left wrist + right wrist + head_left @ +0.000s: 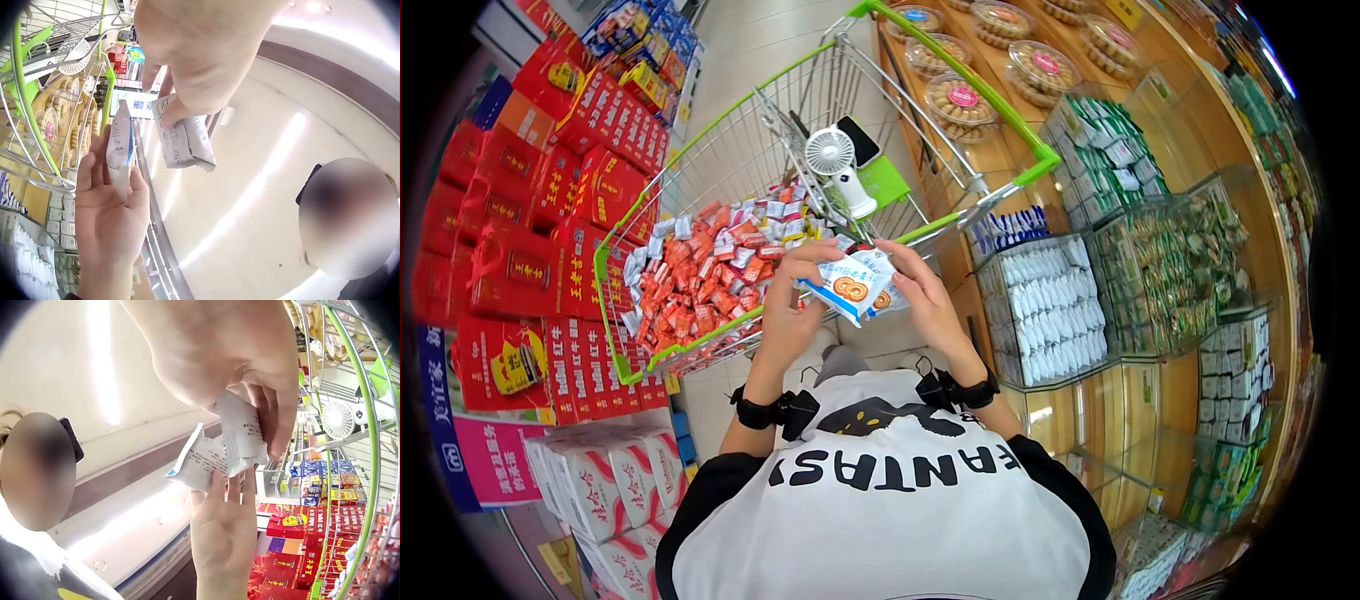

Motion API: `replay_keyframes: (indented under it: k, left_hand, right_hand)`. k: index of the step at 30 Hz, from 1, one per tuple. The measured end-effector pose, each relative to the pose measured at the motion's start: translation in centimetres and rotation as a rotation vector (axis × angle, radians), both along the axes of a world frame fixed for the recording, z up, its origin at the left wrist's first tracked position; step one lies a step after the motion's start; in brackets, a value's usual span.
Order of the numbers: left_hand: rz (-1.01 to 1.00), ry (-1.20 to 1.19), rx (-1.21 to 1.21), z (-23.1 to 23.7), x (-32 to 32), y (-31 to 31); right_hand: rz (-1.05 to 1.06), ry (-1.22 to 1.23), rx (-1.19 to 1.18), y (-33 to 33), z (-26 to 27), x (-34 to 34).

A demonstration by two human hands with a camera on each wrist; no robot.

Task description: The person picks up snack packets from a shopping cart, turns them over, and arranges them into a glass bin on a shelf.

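Observation:
My left hand [793, 292] holds a small white-and-blue packet of cookies [850, 286] between thumb and fingers, its front printed with swirl-shaped cookies. My right hand [932, 308] grips a second similar packet [889, 299], partly hidden behind the first in the head view. Seen from the left wrist, the left-hand packet [185, 142] turns its printed back to the camera, while the other packet [120, 149] stands edge-on against the right fingers. From the right wrist, the right-hand packet [240, 432] overlaps the left-hand one [201, 461].
A green-rimmed shopping cart [1040, 165] stands just ahead, with a heap of red and white wrapped snacks [710, 265] inside. A white handheld fan [830, 152] sits at its near end. Red drink cartons [510, 260] line the left; bins of wrapped snacks [1055, 315] line the right.

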State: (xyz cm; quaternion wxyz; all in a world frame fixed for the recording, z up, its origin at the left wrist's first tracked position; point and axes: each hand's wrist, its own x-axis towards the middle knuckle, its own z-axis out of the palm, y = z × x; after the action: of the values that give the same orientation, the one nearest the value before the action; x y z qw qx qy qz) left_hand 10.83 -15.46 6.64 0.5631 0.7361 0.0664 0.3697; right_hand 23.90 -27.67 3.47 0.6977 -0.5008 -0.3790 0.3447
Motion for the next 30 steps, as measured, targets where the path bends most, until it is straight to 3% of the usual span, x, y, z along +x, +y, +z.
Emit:
replay_keyframes:
  k: [4,6,12,19,23,25,27,29,30]
  left_hand:
    - [-0.079,0.051,0.103,-0.3,2.0,-1.2]
    - [-0.146,0.057,0.11,-0.4,3.2,-1.9]
    - [-0.341,0.056,0.318,0.1,7.1,-4.0]
    - [-0.629,0.015,0.458,0.0,12.2,-7.0]
    - [-0.768,-0.021,0.538,-0.1,15.2,-8.8]
    - [-0.702,-0.044,0.587,-0.1,16.5,-9.5]
    - [-0.725,-0.058,0.575,-0.3,17.5,-9.9]
    - [-0.768,0.123,0.289,-0.5,18.5,-10.3]
    - [-0.776,0.076,0.363,-1.1,19.5,-10.1]
  right_hand:
    - [-0.049,0.03,-0.02,-2.4,0.3,0.9]
    - [-0.006,0.156,-0.013,-3.6,0.2,1.2]
    - [-0.131,0.096,-0.025,-7.3,0.8,2.2]
    - [-0.468,-0.015,-0.266,-11.8,1.3,2.2]
    - [-0.705,-0.127,-0.25,-14.1,0.5,2.9]
    - [-0.777,-0.138,-0.238,-14.8,0.9,3.4]
    - [-0.829,-0.16,-0.269,-15.4,1.1,4.0]
    - [-0.867,-0.176,-0.26,-15.5,0.9,4.9]
    - [-0.896,-0.199,-0.299,-15.4,1.1,5.2]
